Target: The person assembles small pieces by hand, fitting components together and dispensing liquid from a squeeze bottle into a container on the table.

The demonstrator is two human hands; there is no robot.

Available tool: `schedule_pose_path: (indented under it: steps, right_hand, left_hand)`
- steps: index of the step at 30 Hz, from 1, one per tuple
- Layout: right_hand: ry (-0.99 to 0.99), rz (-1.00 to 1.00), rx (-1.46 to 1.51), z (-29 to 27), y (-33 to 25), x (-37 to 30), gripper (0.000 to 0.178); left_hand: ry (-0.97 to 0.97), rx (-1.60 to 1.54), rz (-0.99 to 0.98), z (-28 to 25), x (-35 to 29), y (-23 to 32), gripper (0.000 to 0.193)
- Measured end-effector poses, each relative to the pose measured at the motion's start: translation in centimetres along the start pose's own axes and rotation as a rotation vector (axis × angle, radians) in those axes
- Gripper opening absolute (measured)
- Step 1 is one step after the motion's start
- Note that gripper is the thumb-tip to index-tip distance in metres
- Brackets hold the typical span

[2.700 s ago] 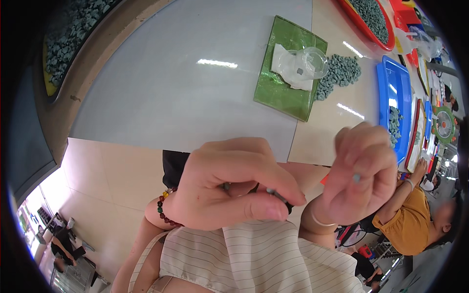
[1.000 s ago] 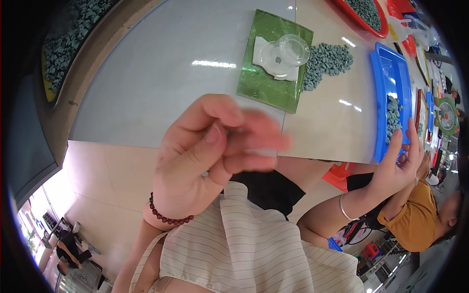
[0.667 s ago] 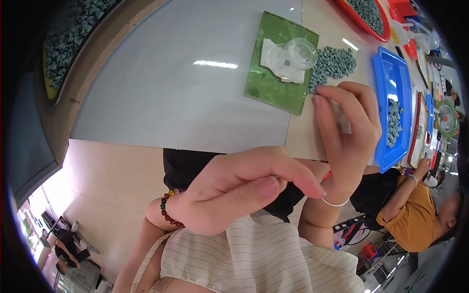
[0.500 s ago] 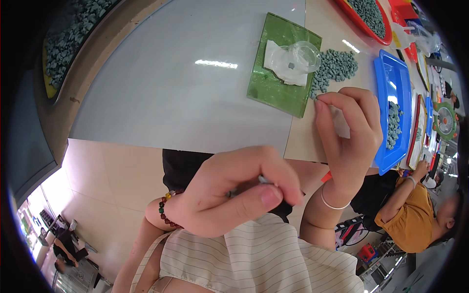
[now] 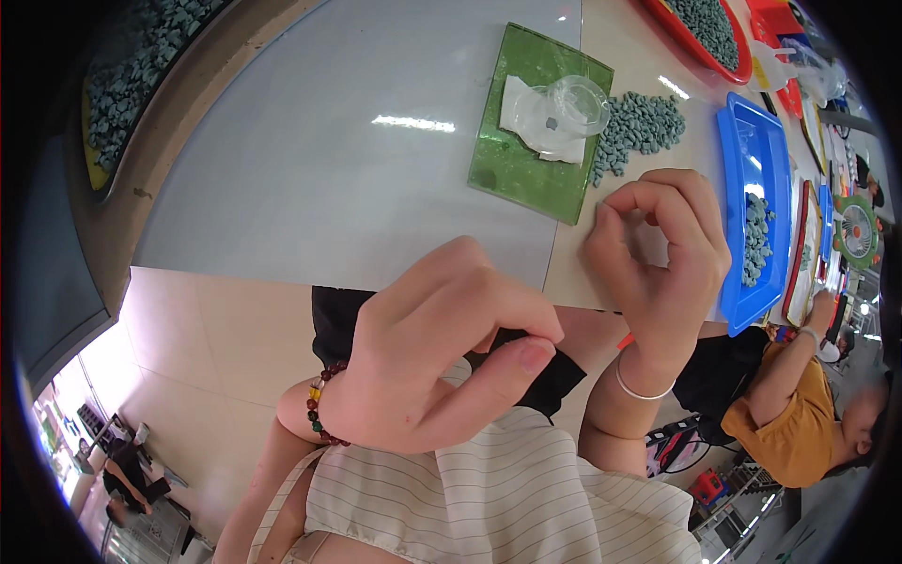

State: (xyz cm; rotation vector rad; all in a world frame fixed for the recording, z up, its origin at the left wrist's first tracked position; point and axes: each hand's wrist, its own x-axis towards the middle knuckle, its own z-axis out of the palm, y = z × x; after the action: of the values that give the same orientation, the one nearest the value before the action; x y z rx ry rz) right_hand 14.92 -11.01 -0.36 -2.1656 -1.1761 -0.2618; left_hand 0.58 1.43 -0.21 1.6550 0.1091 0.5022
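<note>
My left hand (image 5: 418,343) is closed in front of my body, thumb against curled forefinger. Whatever those fingers hold, if anything, is hidden. Over the table's front edge, my right hand (image 5: 691,249) pinches thumb and forefinger together; I cannot make out anything between the tips. Just beyond it is a loose pile of small grey-green stones (image 5: 644,127). Left of the pile lies a green glass-like plate (image 5: 526,193), bearing a white pad (image 5: 517,113) and a clear round dish (image 5: 584,101). One small dark piece (image 5: 552,123) shows near the dish.
A blue tray (image 5: 738,188) with similar stones stands right of my right hand. Beyond is a red tray (image 5: 681,47) of stones. A grey sheet (image 5: 319,179) covers the left of the table. A person in a mustard top (image 5: 785,414) sits at the right.
My right hand has drawn slightly back from the pile's near edge. My left hand has turned and risen a little, and the small greyish piece glimpsed in its fingers is now out of sight.
</note>
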Motion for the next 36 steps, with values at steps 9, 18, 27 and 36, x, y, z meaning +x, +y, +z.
schedule_pose_path:
  steps: [9,18,27,36]
  right_hand:
    - [0.134,-0.307,0.137,-1.6,-3.4,-1.6,0.018]
    - [0.081,-0.174,0.451,-1.0,-3.8,-2.8,0.016]
    - [0.066,-0.262,0.361,-2.1,-3.9,-2.5,0.014]
    - [0.096,-0.297,0.239,-2.1,-5.6,-2.3,0.032]
  left_hand:
    - [-0.122,-0.012,0.013,0.6,0.2,-0.2,0.008]
    - [-0.147,-0.116,0.049,0.6,-0.4,-0.7,0.011]
    - [-0.141,-0.129,0.034,0.4,-0.4,0.1,0.006]
    - [-0.045,-0.162,0.101,0.2,-1.0,-0.4,0.008]
